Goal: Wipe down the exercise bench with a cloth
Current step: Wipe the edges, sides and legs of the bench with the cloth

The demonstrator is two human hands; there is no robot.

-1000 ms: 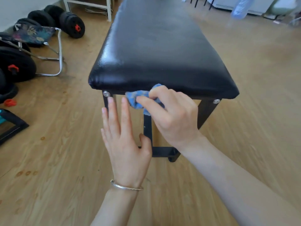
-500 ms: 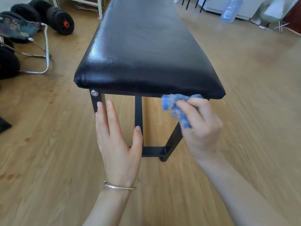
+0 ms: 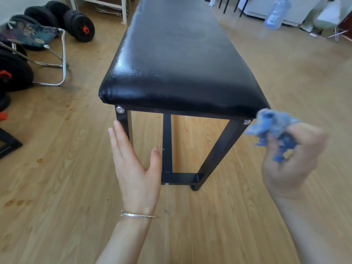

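Two grips show. The right grip [image 3: 291,164], blurred, is clenched round a crumpled blue cloth [image 3: 270,126] at about three o'clock in the view, with the cloth bunched above the fingers just beside the near right corner of the desk [image 3: 181,63]; whether cloth and corner touch cannot be told. The left grip [image 3: 137,168] is released at six o'clock, palm down, fingers straight and together, thumb spread, grasping nothing, its fingertips just beside the near left leg [image 3: 123,126] below the pad's edge. A silver bangle [image 3: 139,215] circles that wrist. The desk's black padded top runs away toward twelve o'clock on a black metal frame standing on the wooden floor [image 3: 57,187]. At eleven o'clock lie black dumbbells [image 3: 76,23], with a chrome-framed stool [image 3: 62,60] at ten o'clock. A clear plastic bottle [image 3: 277,13] stands at one o'clock.
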